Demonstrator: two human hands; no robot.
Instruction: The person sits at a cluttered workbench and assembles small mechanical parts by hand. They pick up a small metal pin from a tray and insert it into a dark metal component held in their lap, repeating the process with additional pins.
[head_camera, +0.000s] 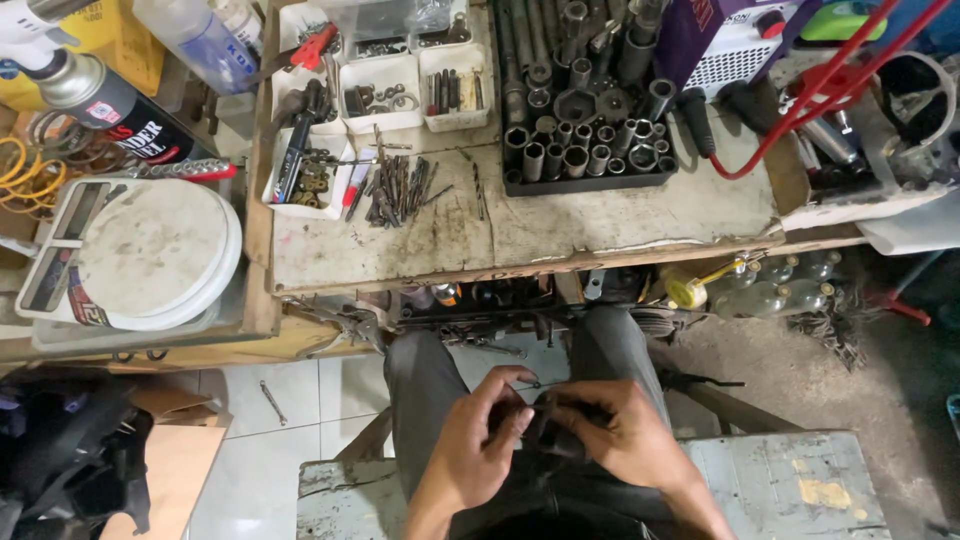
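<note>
My left hand (478, 440) and my right hand (612, 432) meet over my lap, low in the head view. Both are closed around a small dark part (548, 420) held between them. Fingers cover most of the part, so its shape is unclear. I sit with grey trousers (420, 380) on, knees pointing toward a workbench (560, 225).
On the bench lie a black tray of sockets (585, 140), loose drill bits (398, 190) and small white bins (380, 92) of parts. A white round scale (150, 250) sits left, beside a spray can (95, 95). A red hose (800, 105) runs right. A grey metal surface (790, 485) is lower right.
</note>
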